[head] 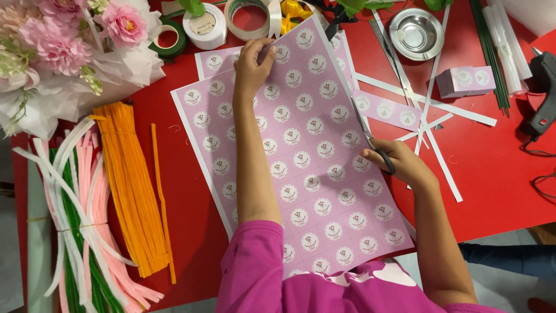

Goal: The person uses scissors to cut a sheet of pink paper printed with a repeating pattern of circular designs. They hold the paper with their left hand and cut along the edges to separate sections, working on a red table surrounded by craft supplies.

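Red table point(492, 168) is holding pipe cleaners point(133, 185) at left. Left hand point(252, 66) is pressing flat-fingered on the pink printed sheet point(301, 156); right hand point(399, 162) is gripping scissors point(370, 136).

I see a craft workshop, red table point(498, 168), around it pipe cleaners point(130, 185), tape rolls point(204, 26), paper flowers point(58, 40), glue gun point(541, 95).

A red table point(498, 168) filled almost the whole view, its top smooth and evenly lit, with only soft shadows under what lay on it. Beyond its near edge, at the bottom right, a strip of pale grey floor point(498, 284) showed. Another sliver of the same pale floor appeared down the far left side.
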